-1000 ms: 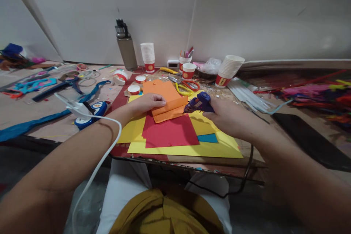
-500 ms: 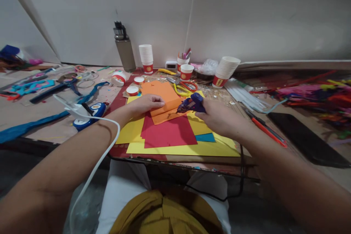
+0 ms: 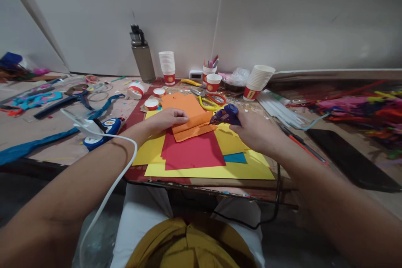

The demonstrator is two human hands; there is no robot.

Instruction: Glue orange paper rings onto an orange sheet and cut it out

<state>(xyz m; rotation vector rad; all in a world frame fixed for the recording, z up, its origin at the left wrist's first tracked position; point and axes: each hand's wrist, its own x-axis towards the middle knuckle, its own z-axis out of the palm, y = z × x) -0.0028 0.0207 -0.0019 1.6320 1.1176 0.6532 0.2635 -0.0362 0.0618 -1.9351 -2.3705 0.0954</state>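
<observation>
My left hand (image 3: 169, 119) pinches the folded-over flap of an orange paper (image 3: 185, 104) between thumb and fingers. A blue glue gun (image 3: 228, 114) is in my right hand (image 3: 251, 129), its nozzle pointing left at the right end of the orange fold. Below the orange sheet lie red paper (image 3: 194, 153), yellow sheets (image 3: 213, 171) and a bit of blue paper (image 3: 235, 158).
Behind the papers stand a bottle (image 3: 143, 60), stacked cups (image 3: 167, 67), more cups (image 3: 259, 80) and red-handled scissors (image 3: 216, 99). On the left is a blue tape measure (image 3: 103, 132); a black phone (image 3: 351, 159) lies right. A white cable crosses my left forearm.
My right hand and the glue gun have moved a little to the right, along the orange fold. My left hand has stayed in place on the paper.
</observation>
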